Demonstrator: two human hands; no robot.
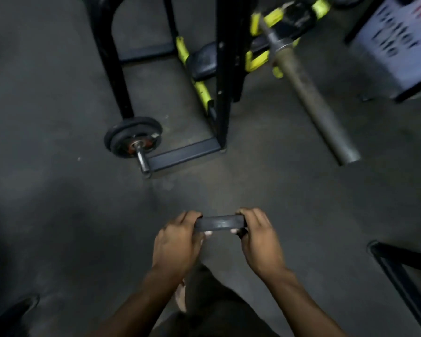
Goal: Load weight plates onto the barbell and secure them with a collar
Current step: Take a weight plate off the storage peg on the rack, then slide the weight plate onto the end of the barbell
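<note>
A small black weight plate (219,223) is seen edge-on, low in the middle of the head view. My left hand (178,242) grips its left side and my right hand (259,239) grips its right side. The barbell's bare grey sleeve (314,98) points toward me at the upper right, well beyond the plate and empty of plates. No collar shows on it.
A black rack frame (223,76) with yellow-green parts stands ahead. Several black plates (134,138) sit on a storage peg at its left foot. A pale basket (404,45) is at the top right, a black frame leg (399,271) at the lower right. Dark rubber floor (58,190) lies all around.
</note>
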